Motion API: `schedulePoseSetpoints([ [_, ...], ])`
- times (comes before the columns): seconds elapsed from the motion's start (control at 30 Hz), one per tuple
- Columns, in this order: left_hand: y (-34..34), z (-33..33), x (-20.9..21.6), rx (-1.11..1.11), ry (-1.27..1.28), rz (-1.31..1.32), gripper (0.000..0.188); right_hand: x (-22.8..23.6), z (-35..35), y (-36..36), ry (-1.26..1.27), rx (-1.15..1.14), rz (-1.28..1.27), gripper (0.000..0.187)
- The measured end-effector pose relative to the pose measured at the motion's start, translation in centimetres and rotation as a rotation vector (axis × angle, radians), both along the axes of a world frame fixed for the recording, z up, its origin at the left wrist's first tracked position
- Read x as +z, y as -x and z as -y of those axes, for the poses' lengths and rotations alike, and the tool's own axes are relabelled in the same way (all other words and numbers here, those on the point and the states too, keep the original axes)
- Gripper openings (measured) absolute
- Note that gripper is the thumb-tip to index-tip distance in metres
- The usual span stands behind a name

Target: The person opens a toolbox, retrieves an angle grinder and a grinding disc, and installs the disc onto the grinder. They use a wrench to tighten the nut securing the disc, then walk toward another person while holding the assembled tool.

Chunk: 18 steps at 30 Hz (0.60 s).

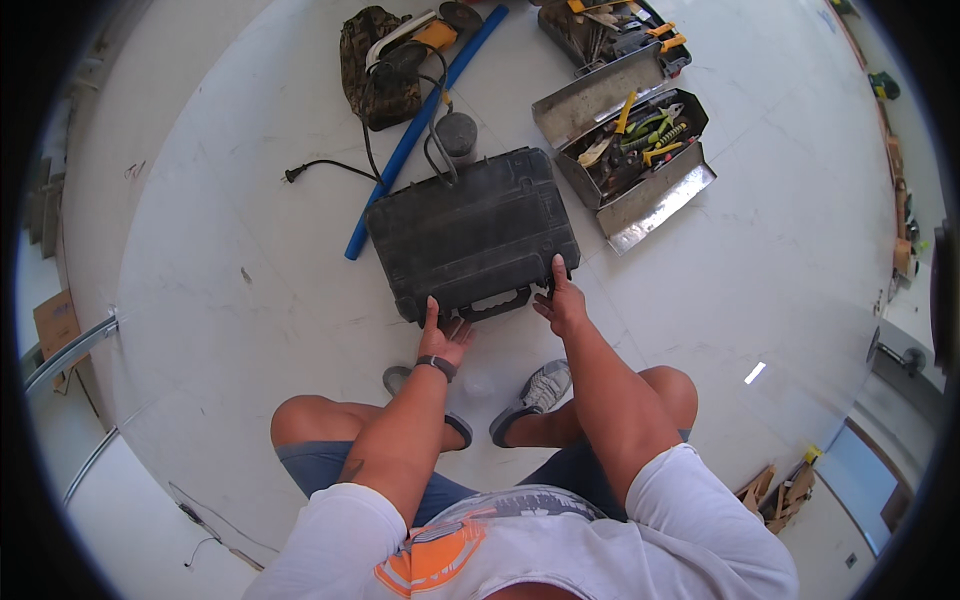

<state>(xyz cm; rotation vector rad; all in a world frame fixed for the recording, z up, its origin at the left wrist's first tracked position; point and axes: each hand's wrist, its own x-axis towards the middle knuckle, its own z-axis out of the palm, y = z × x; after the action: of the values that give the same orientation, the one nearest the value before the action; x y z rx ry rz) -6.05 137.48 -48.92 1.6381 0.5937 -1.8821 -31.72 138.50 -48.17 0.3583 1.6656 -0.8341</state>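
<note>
A black hard plastic case (470, 235) lies closed on the pale floor in front of me, with its carry handle (497, 303) on the near side. My left hand (447, 340) grips the near left corner, its thumb on the lid's edge and its fingers at the front face. At the near right corner my right hand (565, 304) does the same, thumb up on the lid and fingers curled by the latch. The undersides of the fingers are partly hidden.
Beyond the case lie a blue pipe (428, 130), a dark round canister (458, 134), a camouflage bag (378, 70), an orange power tool (436, 36) and a black plug (292, 175). An open metal toolbox (655, 210) with pliers stands at the right; another tool-filled box (610, 40) is behind it.
</note>
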Motion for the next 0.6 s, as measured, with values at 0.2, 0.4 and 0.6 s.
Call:
schedulePoseSetpoints([
  [0.2,0.2,-1.0,2.7,-0.049,-0.046,0.099,0.146,0.6,0.7,0.5,-0.215,0.401,-0.51,0.076],
  [0.4,-1.0,1.5,7.4,-0.354,0.178,0.382,0.116,8.8,3.1,1.1,-0.048,0.291,-0.394,0.059],
  [0.6,-0.7,8.1,13.2,-0.358,0.5,0.636,0.072,16.7,7.9,1.6,0.257,0.372,-0.491,0.052],
])
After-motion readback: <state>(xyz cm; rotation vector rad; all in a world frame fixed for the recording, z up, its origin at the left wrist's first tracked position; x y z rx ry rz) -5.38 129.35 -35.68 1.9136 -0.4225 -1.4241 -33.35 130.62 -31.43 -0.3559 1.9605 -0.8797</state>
